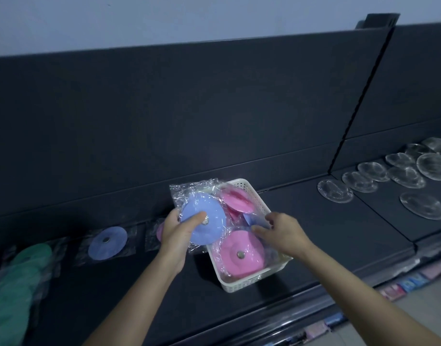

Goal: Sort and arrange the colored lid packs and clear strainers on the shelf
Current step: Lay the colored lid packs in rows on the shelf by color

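Ideally the left hand (174, 238), its grip pinching a blue lid pack (212, 208), lays it flat left of the basket (246, 280); the right hand (281, 233) hovers, grip wide.

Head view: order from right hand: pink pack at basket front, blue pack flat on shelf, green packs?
1. pink pack, in basket front, beside right hand.
2. blue pack, flat on shelf, left.
3. green packs, far left.

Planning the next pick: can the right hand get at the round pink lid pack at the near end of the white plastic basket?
Probably yes. The right hand hovers over the white plastic basket, and the round pink lid pack lies on top, uncovered, near its fingers.
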The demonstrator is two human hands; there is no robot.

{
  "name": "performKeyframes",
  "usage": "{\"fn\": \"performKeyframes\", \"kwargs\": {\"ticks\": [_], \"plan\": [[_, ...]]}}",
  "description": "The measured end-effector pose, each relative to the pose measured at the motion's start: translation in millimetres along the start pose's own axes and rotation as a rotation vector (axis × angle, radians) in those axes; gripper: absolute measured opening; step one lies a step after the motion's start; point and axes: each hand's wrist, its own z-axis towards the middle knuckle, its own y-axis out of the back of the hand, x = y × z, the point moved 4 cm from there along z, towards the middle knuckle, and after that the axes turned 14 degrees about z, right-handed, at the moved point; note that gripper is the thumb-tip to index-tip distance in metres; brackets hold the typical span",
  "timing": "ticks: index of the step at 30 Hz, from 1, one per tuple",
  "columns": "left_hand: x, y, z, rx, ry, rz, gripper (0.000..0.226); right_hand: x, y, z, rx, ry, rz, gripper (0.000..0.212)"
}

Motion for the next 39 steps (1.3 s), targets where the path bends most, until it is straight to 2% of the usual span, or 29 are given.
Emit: {"fn": "performKeyframes", "kwargs": {"ticks": [4,8,13,16,20,23,27,31,33,35,39], "plan": [[-1,-1,2,-0.003,-0.003,-0.014,0.046,5,-11,7,-0.021,-0.078,0.012,0.04],[0,1,3,-0.02,-0.006,0.007,0.046,7,-13,19,0.007,-0.203,0.125,0.045],[10,-1,6,-0.021,0.053,-0.019,0.035,1,-5,22,-0.032,-0.225,0.116,0.047],[13,-15,6,0.008,0.085,-0.038,0.027,-4,1,22,-0.03,-0.22,0.106,0.038],[14,-33,14,0.019,0.086,-0.005,0.028,-16,14,23,-0.05,-0.19,0.001,0.025],[11,-47,20,0.022,0.075,0.032,0.027,-28,26,25,-0.105,-0.164,-0.018,0.022],[7,-71,30,0.035,0.07,0.064,0.027,-37,47,31,-0.211,-0.116,0.062,0.022],[3,-91,34,0.046,0.07,0.061,0.025,-38,67,34,-0.282,0.018,0.124,0.028],[2,-99,35,0.05,0.067,0.054,0.023,-39,75,34,-0.317,0.072,0.156,0.024],[2,-106,37,0.054,0.067,0.042,0.023,-38,81,35,-0.336,0.127,0.21,0.021],[0,-119,35,0.093,0.071,0.009,0.024,-25,91,32,-0.364,0.242,0.297,0.028]]}}
